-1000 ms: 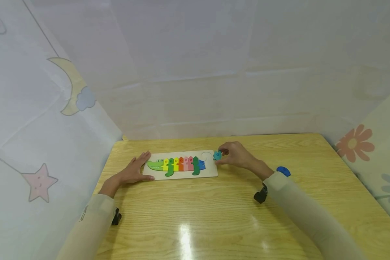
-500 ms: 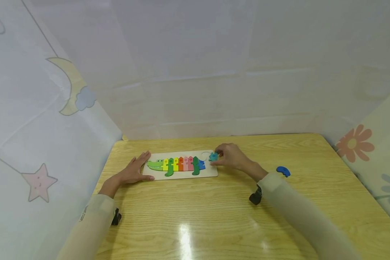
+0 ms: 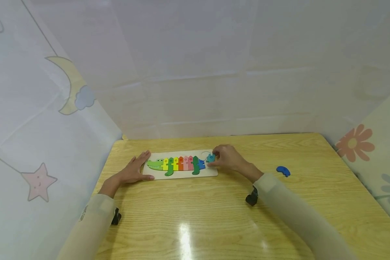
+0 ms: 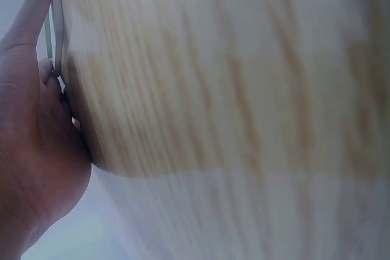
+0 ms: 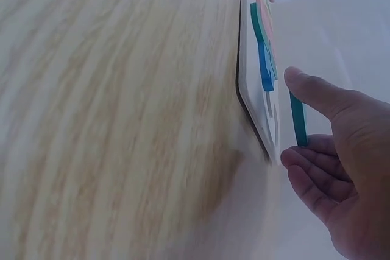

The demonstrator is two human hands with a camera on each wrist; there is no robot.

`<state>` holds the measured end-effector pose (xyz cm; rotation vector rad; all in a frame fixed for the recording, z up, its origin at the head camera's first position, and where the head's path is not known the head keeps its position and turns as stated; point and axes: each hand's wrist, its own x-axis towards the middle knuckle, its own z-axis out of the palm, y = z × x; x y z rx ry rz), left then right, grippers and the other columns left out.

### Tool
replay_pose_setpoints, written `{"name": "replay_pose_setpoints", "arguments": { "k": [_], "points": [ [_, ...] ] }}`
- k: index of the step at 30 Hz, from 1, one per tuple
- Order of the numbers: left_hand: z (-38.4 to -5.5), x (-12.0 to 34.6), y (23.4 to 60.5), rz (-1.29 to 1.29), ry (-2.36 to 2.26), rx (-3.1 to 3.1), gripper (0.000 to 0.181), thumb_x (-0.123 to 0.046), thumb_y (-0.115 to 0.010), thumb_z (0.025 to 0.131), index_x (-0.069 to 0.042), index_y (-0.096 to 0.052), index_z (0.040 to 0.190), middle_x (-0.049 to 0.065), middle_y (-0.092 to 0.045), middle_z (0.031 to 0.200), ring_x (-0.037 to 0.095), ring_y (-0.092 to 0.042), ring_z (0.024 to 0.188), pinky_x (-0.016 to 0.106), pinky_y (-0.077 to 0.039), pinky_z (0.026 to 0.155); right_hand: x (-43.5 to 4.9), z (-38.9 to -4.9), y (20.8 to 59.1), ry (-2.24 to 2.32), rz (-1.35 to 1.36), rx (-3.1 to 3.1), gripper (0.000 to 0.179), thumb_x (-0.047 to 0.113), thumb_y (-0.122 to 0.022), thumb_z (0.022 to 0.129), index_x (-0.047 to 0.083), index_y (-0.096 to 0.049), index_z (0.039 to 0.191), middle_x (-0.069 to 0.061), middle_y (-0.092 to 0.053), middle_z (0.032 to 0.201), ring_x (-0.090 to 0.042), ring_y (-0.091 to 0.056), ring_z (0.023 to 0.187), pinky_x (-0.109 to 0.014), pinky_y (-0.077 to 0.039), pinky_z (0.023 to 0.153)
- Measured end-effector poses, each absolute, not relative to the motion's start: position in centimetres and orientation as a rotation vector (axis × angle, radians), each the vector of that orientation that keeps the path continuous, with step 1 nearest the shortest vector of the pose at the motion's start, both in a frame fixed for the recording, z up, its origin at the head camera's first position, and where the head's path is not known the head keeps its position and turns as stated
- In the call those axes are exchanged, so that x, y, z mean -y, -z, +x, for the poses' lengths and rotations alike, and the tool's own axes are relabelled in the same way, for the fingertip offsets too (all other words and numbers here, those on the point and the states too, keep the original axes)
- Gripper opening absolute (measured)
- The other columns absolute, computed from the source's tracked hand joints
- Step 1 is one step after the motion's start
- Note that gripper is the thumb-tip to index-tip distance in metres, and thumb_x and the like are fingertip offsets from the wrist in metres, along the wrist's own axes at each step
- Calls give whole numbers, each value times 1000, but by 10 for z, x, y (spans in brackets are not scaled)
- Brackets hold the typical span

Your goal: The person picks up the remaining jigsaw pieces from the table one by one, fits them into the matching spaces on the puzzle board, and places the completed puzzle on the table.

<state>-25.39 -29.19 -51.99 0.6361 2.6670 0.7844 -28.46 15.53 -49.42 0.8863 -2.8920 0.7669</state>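
A wooden puzzle board (image 3: 178, 175) with a colourful crocodile lies near the table's back left. Its green head, striped body pieces and a blue piece (image 3: 201, 164) sit in the recess. My left hand (image 3: 134, 170) rests at the board's left end, fingers along the side and thumb on the front edge. Between thumb and fingers my right hand (image 3: 229, 157) pinches a teal puzzle piece (image 3: 210, 158), over the bare tail recess at the right end. In the right wrist view the teal piece (image 5: 298, 120) is held just above the board, a gap showing beneath it.
A curved blue puzzle piece (image 3: 283, 170) lies on the wooden table (image 3: 188, 206) to the right of the right hand. A pale cloth wall (image 3: 195, 101) stands behind the table, with printed cloth at both sides.
My right hand has moved left, carrying the teal piece from beside the board's right edge to over the tail recess. The left hand and board have stayed put.
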Motion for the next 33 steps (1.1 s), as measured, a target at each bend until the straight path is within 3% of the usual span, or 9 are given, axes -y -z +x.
{"name": "replay_pose_setpoints", "arguments": {
  "k": [9, 16, 23, 33],
  "points": [
    [-254, 293, 522, 651, -796, -2669, 117, -50, -81, 91, 4, -12, 168, 24, -7, 176, 46, -3, 162, 68, 3, 127, -149, -280, 496, -741, 845, 2941, 42, 41, -94, 81, 6, -73, 91, 4, -57, 69, -12, -49, 63, -29, -43, 62],
    [-255, 295, 524, 673, -835, -2668, 118, -51, -82, 90, 4, -13, 168, 25, -8, 175, 47, -3, 162, 69, 3, 126, -146, -281, 498, -709, 834, 2947, 44, 43, -93, 81, 5, -74, 94, 3, -58, 70, -12, -49, 63, -28, -43, 61],
    [-260, 300, 535, 700, -828, -2685, 120, -61, -77, 91, -2, -9, 170, 19, -5, 178, 41, -1, 164, 66, 5, 127, -143, -281, 499, -645, 824, 2952, 50, 44, -94, 80, 2, -75, 99, 1, -58, 72, -13, -49, 64, -29, -43, 61],
    [-263, 301, 539, 635, -763, -2687, 119, -55, -80, 91, -6, -7, 171, 14, -3, 179, 37, 0, 165, 62, 5, 129, -139, -281, 501, -555, 846, 2959, 54, 50, -94, 79, 3, -74, 97, 2, -60, 75, -12, -50, 64, -27, -44, 62]
  ]
}}
